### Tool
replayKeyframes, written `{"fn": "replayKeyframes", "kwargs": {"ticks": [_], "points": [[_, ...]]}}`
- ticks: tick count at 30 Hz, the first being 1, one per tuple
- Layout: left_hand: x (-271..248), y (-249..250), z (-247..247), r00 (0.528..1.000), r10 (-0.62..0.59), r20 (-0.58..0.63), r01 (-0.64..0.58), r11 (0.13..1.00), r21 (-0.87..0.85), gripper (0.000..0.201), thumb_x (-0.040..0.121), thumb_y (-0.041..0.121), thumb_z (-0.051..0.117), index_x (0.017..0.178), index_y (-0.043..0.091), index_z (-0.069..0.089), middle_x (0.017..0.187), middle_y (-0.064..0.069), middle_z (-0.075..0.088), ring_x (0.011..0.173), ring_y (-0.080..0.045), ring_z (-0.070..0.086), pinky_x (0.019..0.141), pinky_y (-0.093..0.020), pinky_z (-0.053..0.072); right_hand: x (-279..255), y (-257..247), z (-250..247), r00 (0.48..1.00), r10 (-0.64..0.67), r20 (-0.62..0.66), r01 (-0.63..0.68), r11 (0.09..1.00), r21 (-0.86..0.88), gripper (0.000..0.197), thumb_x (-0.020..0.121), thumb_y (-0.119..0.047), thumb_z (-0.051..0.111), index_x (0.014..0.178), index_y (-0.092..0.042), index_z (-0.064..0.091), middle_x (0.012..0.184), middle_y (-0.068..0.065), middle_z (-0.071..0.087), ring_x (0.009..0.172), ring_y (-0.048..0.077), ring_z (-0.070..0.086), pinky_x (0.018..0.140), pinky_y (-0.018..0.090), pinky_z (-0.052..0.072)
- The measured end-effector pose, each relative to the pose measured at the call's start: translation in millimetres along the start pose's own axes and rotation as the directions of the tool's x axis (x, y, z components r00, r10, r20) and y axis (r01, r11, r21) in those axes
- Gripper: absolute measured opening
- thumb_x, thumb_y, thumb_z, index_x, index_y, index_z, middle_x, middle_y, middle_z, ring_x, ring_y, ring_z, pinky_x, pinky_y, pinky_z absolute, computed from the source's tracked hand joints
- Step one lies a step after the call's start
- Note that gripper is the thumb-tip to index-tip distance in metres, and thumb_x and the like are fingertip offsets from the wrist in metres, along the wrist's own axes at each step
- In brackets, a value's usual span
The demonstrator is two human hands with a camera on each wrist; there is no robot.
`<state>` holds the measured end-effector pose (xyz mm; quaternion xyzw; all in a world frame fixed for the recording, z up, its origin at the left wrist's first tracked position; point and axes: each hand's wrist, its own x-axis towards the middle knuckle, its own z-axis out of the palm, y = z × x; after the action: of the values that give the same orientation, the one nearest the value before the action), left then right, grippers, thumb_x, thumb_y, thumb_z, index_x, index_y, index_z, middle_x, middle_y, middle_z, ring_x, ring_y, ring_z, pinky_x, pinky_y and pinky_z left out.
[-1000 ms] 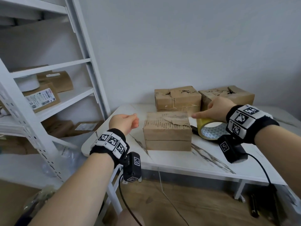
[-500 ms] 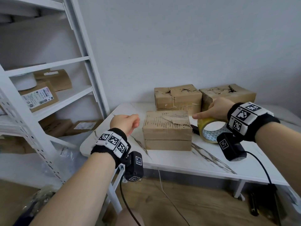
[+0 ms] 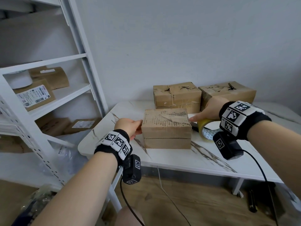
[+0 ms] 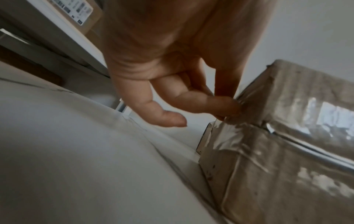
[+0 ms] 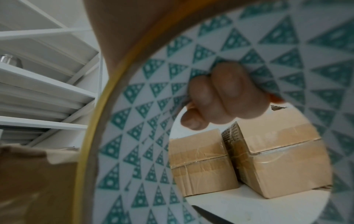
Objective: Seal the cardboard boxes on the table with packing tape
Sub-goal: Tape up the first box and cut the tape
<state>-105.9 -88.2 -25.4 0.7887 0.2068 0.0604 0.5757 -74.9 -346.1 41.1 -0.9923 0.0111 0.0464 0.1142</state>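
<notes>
A taped brown cardboard box (image 3: 166,128) lies near the table's front edge. My left hand (image 3: 137,127) touches its left end; in the left wrist view the relaxed fingertips (image 4: 228,106) rest against the upper corner of the box (image 4: 287,144). Two more boxes stand side by side at the back, one on the left (image 3: 177,95) and one on the right (image 3: 228,93). My right hand (image 3: 202,117) grips a yellow-edged tape roll (image 3: 206,132) just right of the near box. Its fingers (image 5: 224,94) curl through the triangle-printed core (image 5: 145,121).
The white marble-look table (image 3: 187,160) stands against a grey wall. A white shelf rack (image 3: 65,98) with parcels is at the left. A dark blade-like tool (image 3: 193,126) lies between the near box and the tape roll. Cables hang from both wrists.
My left hand has moved right from a loose fist apart from the near box to touching its left end. The right hand stays on the tape roll.
</notes>
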Motion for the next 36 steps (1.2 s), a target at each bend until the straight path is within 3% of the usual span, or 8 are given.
{"fn": "replayKeyframes", "kwargs": {"ticks": [5, 9, 13, 15, 18, 20, 24, 36], "points": [[0, 5, -4, 1.0, -0.009, 0.022, 0.006, 0.988, 0.155, 0.015, 0.086, 0.024, 0.061, 0.081, 0.009, 0.062, 0.093, -0.013, 0.069, 0.075, -0.015, 0.071, 0.082, -0.037, 0.053, -3, -2, 0, 1.0, 0.011, -0.01, -0.011, 0.999, -0.041, 0.064, 0.058, -0.068, 0.072, 0.059, -0.012, 0.042, 0.059, 0.002, 0.048, 0.056, 0.015, 0.045, 0.048, 0.027, 0.032], [2, -6, -8, 0.998, 0.02, 0.067, -0.051, 0.866, 0.497, 0.057, 0.082, 0.025, 0.069, 0.134, 0.012, 0.05, 0.129, -0.01, 0.058, 0.11, -0.027, 0.061, 0.101, -0.039, 0.046, -3, -3, 0, 1.0, 0.003, -0.005, -0.003, 0.999, -0.044, 0.062, 0.059, -0.068, 0.072, 0.064, -0.012, 0.046, 0.063, 0.003, 0.051, 0.059, 0.014, 0.047, 0.048, 0.027, 0.033], [-12, 12, -4, 0.936, 0.352, -0.019, -0.299, 0.821, 0.485, 0.036, 0.096, 0.017, 0.047, 0.131, 0.014, 0.054, 0.134, -0.004, 0.055, 0.122, -0.021, 0.051, 0.104, -0.028, 0.036, -5, -4, 1, 1.0, -0.002, 0.009, 0.002, 0.999, -0.032, 0.06, 0.062, -0.066, 0.072, 0.063, -0.011, 0.048, 0.061, 0.003, 0.05, 0.058, 0.015, 0.047, 0.048, 0.027, 0.033], [-26, 26, 7, 0.881, 0.46, 0.11, -0.444, 0.723, 0.529, 0.043, 0.1, 0.031, 0.036, 0.139, 0.013, 0.043, 0.144, -0.005, 0.045, 0.131, -0.021, 0.042, 0.108, -0.033, 0.033, -6, -6, 1, 1.0, -0.005, 0.025, 0.006, 0.999, -0.044, 0.06, 0.063, -0.067, 0.07, 0.06, -0.011, 0.05, 0.059, 0.003, 0.05, 0.057, 0.016, 0.048, 0.049, 0.026, 0.034], [-37, 24, 29, 0.834, 0.359, 0.419, -0.542, 0.393, 0.743, 0.066, 0.096, 0.056, 0.016, 0.147, 0.015, 0.025, 0.155, -0.007, 0.023, 0.143, -0.022, 0.02, 0.115, -0.046, 0.023, -8, -9, 3, 0.999, -0.016, 0.04, 0.018, 0.999, -0.044, 0.061, 0.063, -0.068, 0.069, 0.058, -0.011, 0.049, 0.059, 0.003, 0.051, 0.057, 0.016, 0.048, 0.052, 0.027, 0.037], [-34, 22, 31, 0.847, 0.323, 0.422, -0.508, 0.262, 0.82, 0.072, 0.092, 0.062, 0.009, 0.15, 0.019, 0.014, 0.159, -0.002, 0.008, 0.146, -0.019, 0.005, 0.118, -0.052, 0.009, -10, -10, 5, 0.999, -0.027, 0.029, 0.028, 0.998, -0.049, 0.061, 0.064, -0.069, 0.068, 0.058, -0.011, 0.048, 0.058, 0.002, 0.049, 0.056, 0.016, 0.048, 0.052, 0.026, 0.037], [-48, 29, 38, 0.815, 0.373, 0.444, -0.527, 0.158, 0.835, 0.082, 0.086, 0.073, 0.007, 0.152, 0.023, 0.002, 0.159, 0.003, -0.005, 0.147, -0.017, -0.003, 0.115, -0.048, -0.005, -13, -11, 10, 0.999, -0.028, 0.036, 0.029, 0.999, -0.025, 0.061, 0.063, -0.07, 0.068, 0.061, -0.011, 0.049, 0.058, 0.002, 0.051, 0.057, 0.016, 0.05, 0.056, 0.026, 0.04], [-63, 34, 74, 0.699, 0.421, 0.578, -0.657, 0.056, 0.752, 0.082, 0.085, 0.072, 0.031, 0.148, 0.019, 0.025, 0.156, -0.002, 0.024, 0.142, -0.019, 0.025, 0.115, -0.046, 0.018, -11, -3, 22, 0.999, -0.012, 0.04, 0.011, 1.0, 0.016, 0.062, 0.069, -0.072, 0.06, 0.065, -0.011, 0.049, 0.064, 0.002, 0.053, 0.058, 0.014, 0.048, 0.056, 0.027, 0.038]]}}
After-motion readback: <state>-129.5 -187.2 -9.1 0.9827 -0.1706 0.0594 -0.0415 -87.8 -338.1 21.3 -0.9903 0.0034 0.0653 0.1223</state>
